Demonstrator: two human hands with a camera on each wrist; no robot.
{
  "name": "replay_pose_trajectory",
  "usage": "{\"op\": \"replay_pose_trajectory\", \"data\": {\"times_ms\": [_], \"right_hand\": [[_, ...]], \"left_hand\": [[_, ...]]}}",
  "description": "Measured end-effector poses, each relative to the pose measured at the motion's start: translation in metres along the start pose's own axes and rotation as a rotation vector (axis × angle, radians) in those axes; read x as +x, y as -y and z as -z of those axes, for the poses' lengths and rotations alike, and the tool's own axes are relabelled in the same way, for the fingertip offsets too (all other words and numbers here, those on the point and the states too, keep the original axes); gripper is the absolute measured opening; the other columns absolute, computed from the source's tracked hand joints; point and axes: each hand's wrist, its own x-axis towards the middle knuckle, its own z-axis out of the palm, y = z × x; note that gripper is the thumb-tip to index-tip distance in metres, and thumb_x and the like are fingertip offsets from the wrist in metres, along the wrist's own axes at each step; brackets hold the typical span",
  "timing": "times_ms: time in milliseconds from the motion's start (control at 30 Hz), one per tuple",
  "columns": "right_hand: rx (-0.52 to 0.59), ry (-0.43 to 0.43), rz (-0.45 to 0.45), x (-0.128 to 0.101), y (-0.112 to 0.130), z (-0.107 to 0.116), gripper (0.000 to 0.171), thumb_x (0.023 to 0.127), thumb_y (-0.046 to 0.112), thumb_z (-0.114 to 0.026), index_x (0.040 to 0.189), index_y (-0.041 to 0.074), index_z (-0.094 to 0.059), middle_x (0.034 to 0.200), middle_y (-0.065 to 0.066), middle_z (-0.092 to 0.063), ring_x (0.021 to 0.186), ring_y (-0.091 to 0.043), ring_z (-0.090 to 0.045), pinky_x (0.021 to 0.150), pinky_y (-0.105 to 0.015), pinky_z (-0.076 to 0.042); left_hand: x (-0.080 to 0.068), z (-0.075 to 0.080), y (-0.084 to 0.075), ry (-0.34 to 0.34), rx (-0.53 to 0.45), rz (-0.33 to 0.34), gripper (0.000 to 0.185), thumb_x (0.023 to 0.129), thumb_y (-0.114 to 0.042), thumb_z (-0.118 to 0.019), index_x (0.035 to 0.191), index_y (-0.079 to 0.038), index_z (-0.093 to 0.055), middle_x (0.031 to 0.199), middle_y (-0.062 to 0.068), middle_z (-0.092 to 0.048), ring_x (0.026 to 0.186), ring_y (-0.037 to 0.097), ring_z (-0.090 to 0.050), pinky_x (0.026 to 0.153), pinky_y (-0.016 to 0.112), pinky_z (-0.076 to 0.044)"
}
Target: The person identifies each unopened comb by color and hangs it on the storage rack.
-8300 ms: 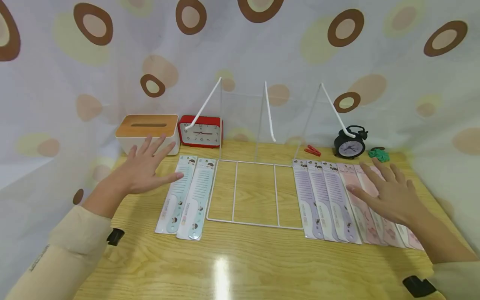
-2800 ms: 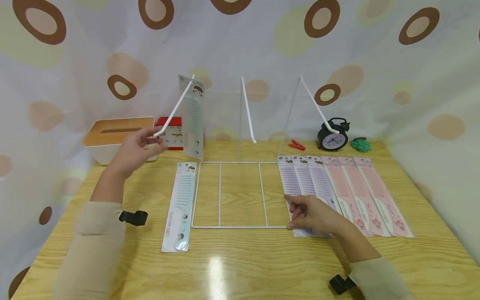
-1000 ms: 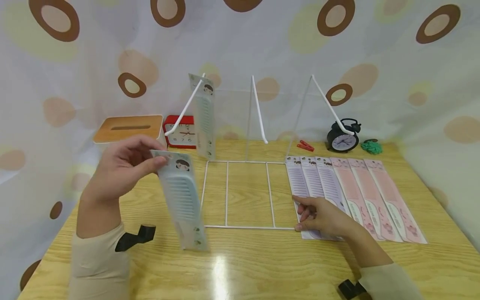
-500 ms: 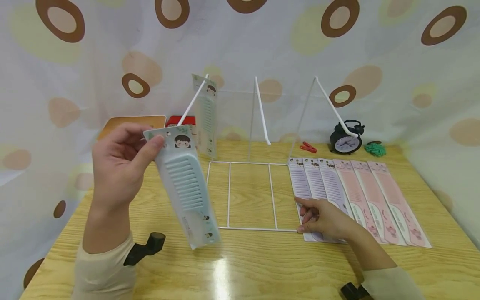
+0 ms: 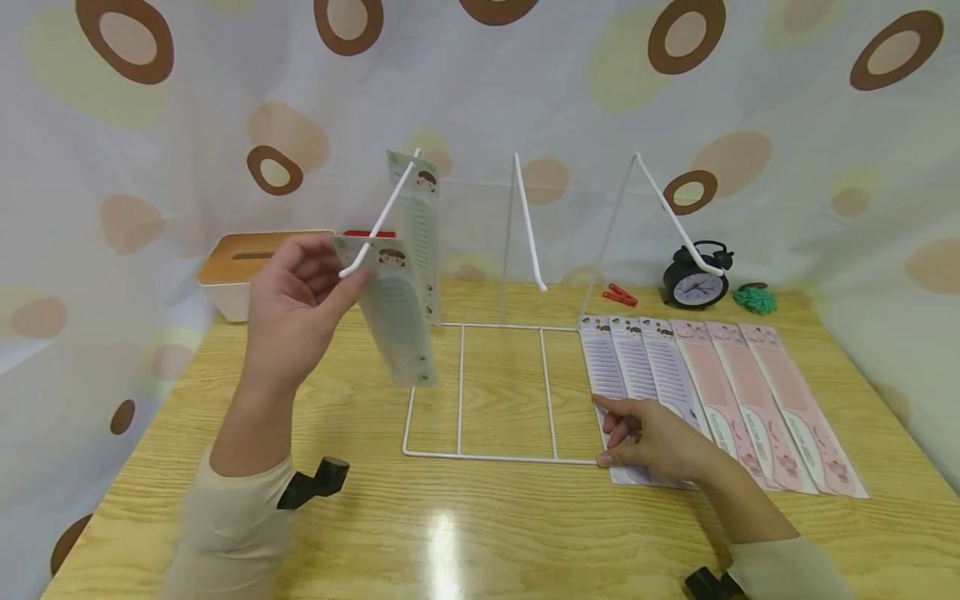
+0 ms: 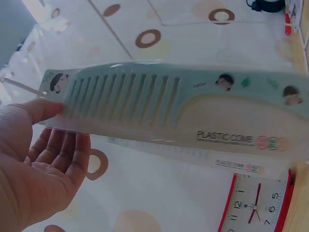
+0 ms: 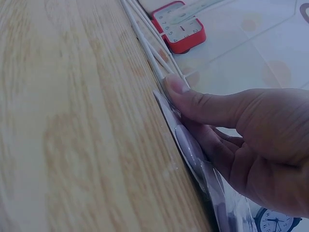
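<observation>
A wooden tabletop [image 5: 480, 533] fills the lower part of the head view, backed by a pale curtain [image 5: 525, 92] printed with brown and tan ovals. On the tabletop stands a white wire rack [image 5: 501, 392], its flat base frame lying on the wood and three slanted prongs rising from the back. A tissue box [image 5: 240, 271] with a wooden lid sits at the far left, with a red clock [image 6: 256, 203] just beside it. A black alarm clock [image 5: 697, 283] stands at the far right, near a green tangle [image 5: 753, 300] and a red clothespin [image 5: 619, 295].

Right of the rack base lies a row of packaged combs, three purple combs [image 5: 637, 375] and three pink combs [image 5: 765, 400], side by side and touching. The right hand [image 5: 660, 437] rests on the near end of the purple combs, thumb tip pressed at the corner of the rack base where it meets the nearest package; its fingers are loosely bent over the package, and whether they pinch it I cannot tell.

A pale green packaged comb [image 5: 420, 225] hangs from the left prong. The left hand [image 5: 300, 304] is raised beside that prong's lower tip, its grip pinching the top of a second green comb [image 5: 393, 312] between thumb and fingers, the comb hanging down in the air above the rack's left edge, its header at the prong tip.
</observation>
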Motion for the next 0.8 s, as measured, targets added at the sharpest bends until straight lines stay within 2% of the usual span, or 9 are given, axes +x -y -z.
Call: {"op": "replay_pose_trajectory", "data": {"times_ms": [67,167,300,467,633,800], "right_hand": [[-0.003,-0.002,0.004,0.0,0.0,0.0,0.088,0.079,0.022,-0.085,0.148,-0.009,-0.039,0.098,-0.008,-0.057,0.08,-0.01,-0.061,0.07,-0.022,-0.053],[0.006,-0.003,0.005,-0.001,-0.001,-0.001,0.089,0.078,0.022,-0.085,0.148,-0.009,-0.039,0.098,-0.008,-0.057,0.08,-0.009,-0.062,0.07,-0.022,-0.053],[0.021,0.004,0.006,-0.001,-0.001,0.0,0.089,0.078,0.021,-0.085,0.148,-0.008,-0.038,0.099,-0.009,-0.057,0.08,-0.009,-0.062,0.071,-0.022,-0.053],[0.013,0.0,0.017,-0.001,-0.002,0.0,0.089,0.079,0.021,-0.085,0.148,-0.009,-0.038,0.098,-0.009,-0.057,0.08,-0.008,-0.061,0.072,-0.021,-0.053],[0.01,-0.004,0.045,-0.001,0.0,0.0,0.087,0.08,0.019,-0.084,0.148,-0.01,-0.038,0.098,-0.009,-0.058,0.08,-0.008,-0.061,0.07,-0.022,-0.053],[0.006,-0.012,0.048,0.0,-0.001,-0.001,0.087,0.079,0.02,-0.084,0.148,-0.009,-0.039,0.098,-0.008,-0.058,0.08,-0.007,-0.061,0.07,-0.022,-0.052]], "left_hand": [[0.003,-0.001,0.01,-0.004,0.067,0.051,0.025,0.088,0.006,-0.07,0.107,-0.011,-0.064,0.093,-0.008,-0.071,0.088,0.009,-0.068,0.076,0.018,-0.055],[0.007,-0.004,0.028,0.006,0.157,0.12,0.017,0.093,-0.002,-0.068,0.108,-0.004,-0.062,0.092,-0.009,-0.068,0.089,0.008,-0.067,0.078,0.018,-0.056],[0.01,-0.008,0.05,0.007,0.171,0.173,0.022,0.094,-0.005,-0.068,0.111,0.006,-0.06,0.094,-0.004,-0.065,0.089,0.009,-0.066,0.079,0.018,-0.055],[0.012,-0.014,0.065,-0.041,0.181,0.159,0.024,0.093,-0.009,-0.071,0.111,0.005,-0.063,0.095,-0.001,-0.067,0.086,0.009,-0.066,0.077,0.017,-0.055],[0.011,-0.017,0.068,-0.099,0.211,0.139,0.026,0.092,-0.01,-0.072,0.111,0.005,-0.063,0.101,0.007,-0.068,0.086,0.01,-0.066,0.076,0.017,-0.055],[0.011,-0.017,0.07,-0.097,0.206,0.138,0.026,0.092,-0.007,-0.071,0.112,0.006,-0.062,0.105,0.012,-0.067,0.088,0.009,-0.066,0.077,0.016,-0.055]]}}
